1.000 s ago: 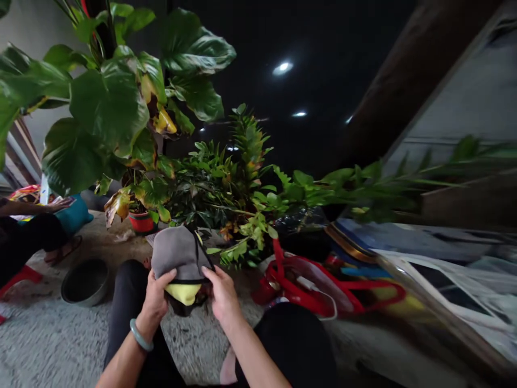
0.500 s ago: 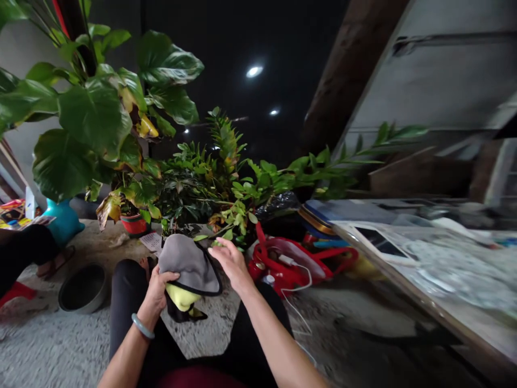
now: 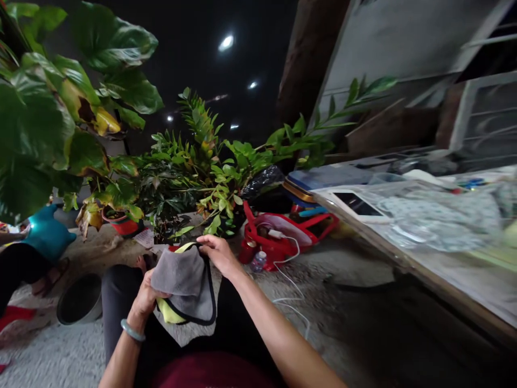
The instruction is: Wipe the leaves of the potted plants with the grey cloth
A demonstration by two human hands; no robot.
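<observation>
Two hands hold a grey cloth over the lap, potted plants just behind.

My left hand [image 3: 143, 299] clenches the grey cloth [image 3: 183, 283] over something yellow; my right hand [image 3: 218, 252], which was lifted clear half a second ago, now pinches its top edge. That light pinch could slip, dropping the cloth onto the floor.

The grey cloth [image 3: 183, 283] covers most of a yellow item [image 3: 167, 314] under the left hand [image 3: 143, 299], hiding its shape. Left of that hand, a seated person [image 3: 16, 267] is cut off by the frame edge. Beyond the right hand [image 3: 218, 253], things on the tabletop [image 3: 404, 258] are blurred.
</observation>
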